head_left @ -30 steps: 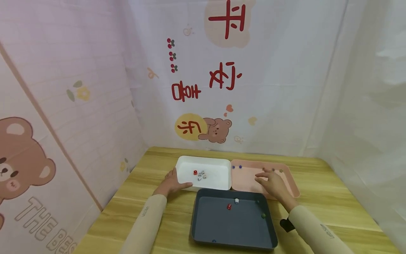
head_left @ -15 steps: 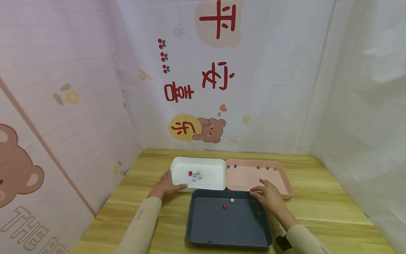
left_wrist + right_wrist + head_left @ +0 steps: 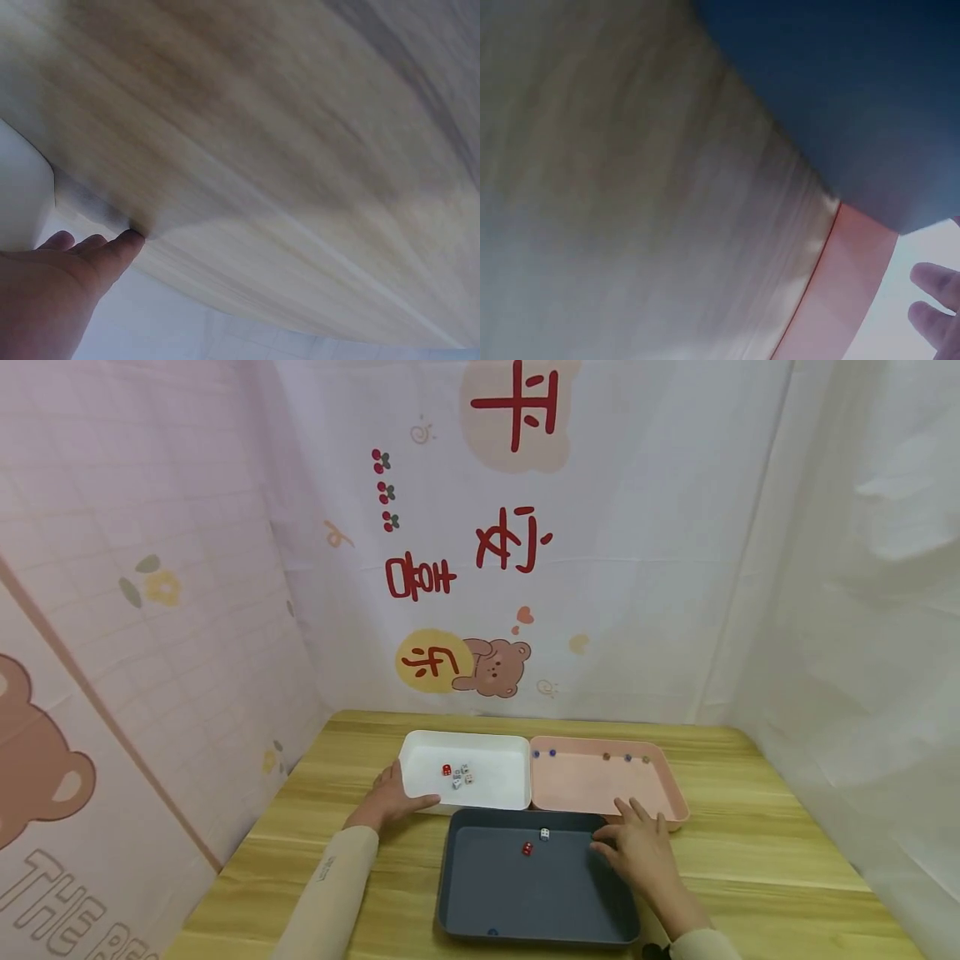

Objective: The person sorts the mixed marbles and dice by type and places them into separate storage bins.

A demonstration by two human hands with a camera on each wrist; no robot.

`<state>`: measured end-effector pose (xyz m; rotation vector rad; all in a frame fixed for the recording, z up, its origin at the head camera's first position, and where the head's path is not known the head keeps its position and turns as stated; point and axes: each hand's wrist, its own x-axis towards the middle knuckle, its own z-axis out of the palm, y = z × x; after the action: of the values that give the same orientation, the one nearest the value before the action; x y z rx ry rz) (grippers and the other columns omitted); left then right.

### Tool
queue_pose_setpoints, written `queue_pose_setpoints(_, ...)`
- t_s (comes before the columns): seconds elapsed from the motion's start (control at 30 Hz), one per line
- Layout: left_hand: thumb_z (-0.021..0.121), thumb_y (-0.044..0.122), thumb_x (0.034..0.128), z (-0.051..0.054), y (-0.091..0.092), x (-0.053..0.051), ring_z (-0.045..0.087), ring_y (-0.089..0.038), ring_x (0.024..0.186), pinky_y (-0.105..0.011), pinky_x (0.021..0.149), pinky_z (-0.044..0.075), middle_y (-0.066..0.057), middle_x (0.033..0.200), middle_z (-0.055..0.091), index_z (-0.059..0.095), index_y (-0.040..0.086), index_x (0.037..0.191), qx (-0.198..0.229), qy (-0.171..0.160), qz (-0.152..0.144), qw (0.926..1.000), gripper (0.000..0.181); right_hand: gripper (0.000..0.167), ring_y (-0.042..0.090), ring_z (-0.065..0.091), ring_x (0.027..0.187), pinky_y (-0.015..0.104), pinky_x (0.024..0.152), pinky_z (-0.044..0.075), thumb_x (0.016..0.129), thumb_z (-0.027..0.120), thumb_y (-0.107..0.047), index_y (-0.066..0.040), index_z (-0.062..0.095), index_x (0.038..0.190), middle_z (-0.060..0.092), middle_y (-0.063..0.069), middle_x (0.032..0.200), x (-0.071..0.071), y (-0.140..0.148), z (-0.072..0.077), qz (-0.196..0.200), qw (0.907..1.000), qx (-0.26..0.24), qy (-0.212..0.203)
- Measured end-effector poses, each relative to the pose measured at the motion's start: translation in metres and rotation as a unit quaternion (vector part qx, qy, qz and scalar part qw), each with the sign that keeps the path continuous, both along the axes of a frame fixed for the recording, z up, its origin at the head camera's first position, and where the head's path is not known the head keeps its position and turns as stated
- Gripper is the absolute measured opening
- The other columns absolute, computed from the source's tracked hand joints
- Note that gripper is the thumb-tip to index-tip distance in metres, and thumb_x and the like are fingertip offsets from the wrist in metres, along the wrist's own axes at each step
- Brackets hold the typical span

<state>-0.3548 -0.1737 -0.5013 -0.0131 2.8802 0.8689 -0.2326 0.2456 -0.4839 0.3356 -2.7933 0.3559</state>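
My left hand [image 3: 387, 799] rests at the front left corner of a white tray [image 3: 504, 774], fingers along its side and thumb along its front. A red die [image 3: 447, 770] and several white dice [image 3: 457, 783] lie in that tray. My right hand [image 3: 647, 850] hovers over the back right corner of a dark grey tray [image 3: 540, 902], thumb and fingers apart, with nothing seen between them. A red die [image 3: 528, 848] and a white die [image 3: 544, 834] sit inside the dark tray. Its right side is partly hidden by the hand.
Behind the dark tray, beside the white one, stands a pink tray [image 3: 577, 785]. Small blue beads [image 3: 552, 752] and a brown bead [image 3: 606, 756] lie along its back wall. A small blue piece [image 3: 492, 932] lies at the dark tray's front. All stand on a wooden table [image 3: 757, 852].
My right hand has moved from above the pink tray toward me, to the dark tray's back right corner. The left hand stays by the white tray. The head view has shifted slightly.
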Motion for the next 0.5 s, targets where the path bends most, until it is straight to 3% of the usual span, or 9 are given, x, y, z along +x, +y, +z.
queue_pose_setpoints(0.23, 0.073, 0.074, 0.0692, 0.001, -0.002, 0.001, 0.022, -0.045, 0.143, -0.061, 0.111, 0.026, -0.030, 0.157, 0.018, 0.004, -0.002, 0.157, 0.004, -0.001, 0.000, 1.0000, 0.135, 0.019, 0.053, 0.039, 0.132, 0.080, 0.101, 0.016, 0.078, 0.082, -0.037, -0.023, 0.080, 0.091, 0.053, 0.027, 0.138, 0.011, 0.002, -0.001, -0.011, 0.9985, 0.037, -0.040)
queue_pose_setpoints(0.5, 0.072, 0.075, 0.0700, 0.000, -0.002, 0.000, 0.018, -0.046, 0.144, -0.061, 0.113, 0.024, -0.030, 0.158, 0.015, 0.002, -0.002, 0.157, 0.000, -0.005, -0.001, 1.0000, 0.136, 0.019, 0.049, 0.042, 0.131, 0.079, 0.099, 0.020, 0.072, 0.086, -0.034, -0.023, 0.078, 0.087, 0.055, 0.023, 0.135, 0.019, -0.003, -0.002, -0.010, 0.9968, 0.071, -0.034)
